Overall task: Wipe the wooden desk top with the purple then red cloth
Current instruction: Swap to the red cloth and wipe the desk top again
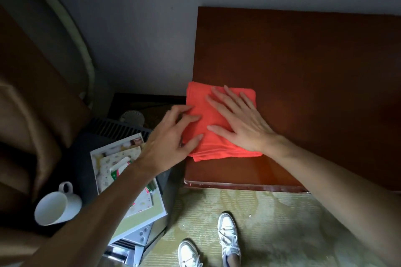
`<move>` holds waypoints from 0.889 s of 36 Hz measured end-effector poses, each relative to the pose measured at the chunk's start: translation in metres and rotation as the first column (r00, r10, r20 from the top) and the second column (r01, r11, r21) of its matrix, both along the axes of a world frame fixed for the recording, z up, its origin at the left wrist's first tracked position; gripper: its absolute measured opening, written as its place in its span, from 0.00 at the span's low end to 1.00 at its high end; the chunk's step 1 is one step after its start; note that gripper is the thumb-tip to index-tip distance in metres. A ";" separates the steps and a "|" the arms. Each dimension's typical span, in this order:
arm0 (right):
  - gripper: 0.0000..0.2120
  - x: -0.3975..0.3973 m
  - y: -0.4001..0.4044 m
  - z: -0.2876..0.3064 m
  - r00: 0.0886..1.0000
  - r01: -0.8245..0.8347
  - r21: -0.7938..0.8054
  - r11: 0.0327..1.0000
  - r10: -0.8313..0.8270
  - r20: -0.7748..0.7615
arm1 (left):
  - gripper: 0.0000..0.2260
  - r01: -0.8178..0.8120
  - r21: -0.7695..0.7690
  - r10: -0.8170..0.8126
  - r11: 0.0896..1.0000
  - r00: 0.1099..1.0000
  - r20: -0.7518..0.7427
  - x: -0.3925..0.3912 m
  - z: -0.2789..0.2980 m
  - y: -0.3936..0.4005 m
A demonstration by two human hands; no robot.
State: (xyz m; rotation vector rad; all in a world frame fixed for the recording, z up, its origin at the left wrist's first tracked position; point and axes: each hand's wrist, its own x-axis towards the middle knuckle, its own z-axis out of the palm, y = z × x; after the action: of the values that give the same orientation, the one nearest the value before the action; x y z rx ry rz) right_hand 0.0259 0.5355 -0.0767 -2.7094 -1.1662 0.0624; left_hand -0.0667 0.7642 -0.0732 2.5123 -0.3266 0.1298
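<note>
Left hand (pixel 171 136) reaching in from lower left on a bare forearm, fingers (pixel 191 118) curled and slightly spread, tips pressing down onto the near-left edge of the red cloth (pixel 201 112), thumb tucked lower at the cloth's side. Right hand (pixel 238 124) lying flat, palm down, fingers (pixel 219 97) straight and fanned wide, pointing up and left, thumb stretched toward the left fingertips without touching them. Right forearm running back to lower right, wrist low over the desk (pixel 303 60). Both hands unclenched, gripping nothing.
</note>
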 end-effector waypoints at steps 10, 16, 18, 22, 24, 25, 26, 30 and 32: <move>0.37 -0.034 0.029 -0.002 0.999 0.043 -0.121 0.992 -0.043 0.010 | 0.16 -0.183 -0.003 0.183 0.983 0.980 0.078 0.005 0.010 0.031; 0.35 -0.070 0.013 -0.008 0.950 -0.295 -0.128 0.947 0.305 0.072 | 0.12 -0.168 -0.006 0.168 0.986 0.977 0.133 0.012 0.014 0.021; 0.35 -0.055 0.009 -0.001 0.913 -0.393 -0.152 0.907 0.405 0.055 | 0.12 -0.168 -0.012 0.168 0.986 0.977 0.131 0.015 0.015 0.016; 0.33 0.000 0.008 0.005 0.813 -0.575 -0.170 0.800 0.583 -0.004 | 0.13 -0.238 -0.102 0.250 0.966 0.960 0.123 0.026 0.015 0.011; 0.33 0.032 0.012 0.006 0.794 -0.601 -0.175 0.780 0.608 -0.018 | 0.13 -0.284 -0.162 0.302 0.945 0.948 0.101 0.033 0.014 0.009; 0.33 0.048 0.015 0.007 0.800 -0.593 -0.175 0.786 0.599 -0.021 | 0.13 -0.303 -0.188 0.323 0.934 0.942 0.088 0.038 0.013 0.009; 0.33 0.065 0.019 0.008 0.812 -0.577 -0.178 0.797 0.583 -0.023 | 0.13 -0.318 -0.211 0.340 0.924 0.937 0.077 0.041 0.011 0.009; 0.33 0.140 0.034 0.008 0.859 -0.503 -0.197 0.842 0.512 -0.004 | 0.12 -0.323 -0.204 0.344 0.924 0.936 0.075 0.055 0.004 0.005; 0.33 0.175 0.039 0.008 0.889 -0.443 -0.203 0.873 0.457 0.024 | 0.13 -0.266 -0.155 0.281 0.951 0.956 0.083 0.055 -0.001 -0.001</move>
State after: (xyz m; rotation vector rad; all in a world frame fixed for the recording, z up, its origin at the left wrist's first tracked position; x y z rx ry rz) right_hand 0.2005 0.5745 -0.0686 -2.5450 -1.8856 0.1519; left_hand -0.0122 0.7629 -0.0740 2.4007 -0.0060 0.3826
